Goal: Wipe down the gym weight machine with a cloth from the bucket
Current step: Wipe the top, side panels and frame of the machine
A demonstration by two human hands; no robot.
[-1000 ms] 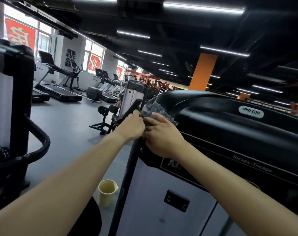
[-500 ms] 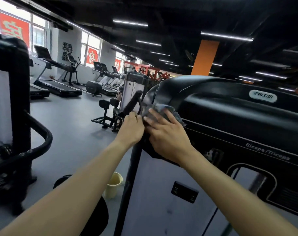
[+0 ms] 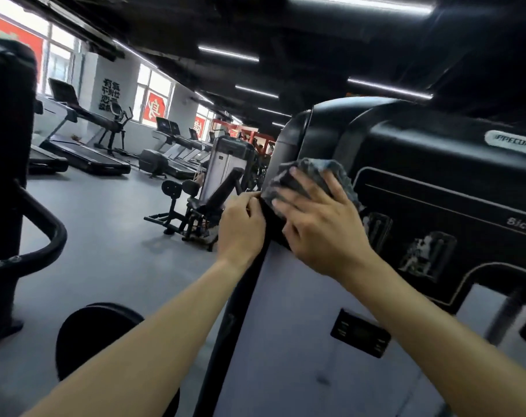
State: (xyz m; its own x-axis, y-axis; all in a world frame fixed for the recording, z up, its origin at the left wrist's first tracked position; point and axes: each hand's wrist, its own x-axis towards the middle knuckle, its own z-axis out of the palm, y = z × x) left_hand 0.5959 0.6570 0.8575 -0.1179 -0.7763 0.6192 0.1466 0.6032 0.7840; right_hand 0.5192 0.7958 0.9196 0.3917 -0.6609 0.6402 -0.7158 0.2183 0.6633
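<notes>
A black weight machine [image 3: 430, 164] with a grey lower panel fills the right side; a Precor badge sits on its top cover. A grey cloth [image 3: 313, 173] lies against the machine's left front corner. My right hand [image 3: 319, 224] presses flat on the cloth, fingers spread and pointing up-left. My left hand [image 3: 240, 227] grips the machine's black corner edge just left of the cloth, fingers curled round it. The bucket is out of sight.
Another machine's black frame and curved bar [image 3: 30, 236] stand at the left. A round black pad [image 3: 96, 335] sits below my left arm. A seated machine [image 3: 213, 188] and treadmills [image 3: 84, 152] stand farther off on the grey floor.
My right hand and the cloth slid from the top of the corner down onto its front face. The view dropped and moved closer; the yellow bucket on the floor left the view.
</notes>
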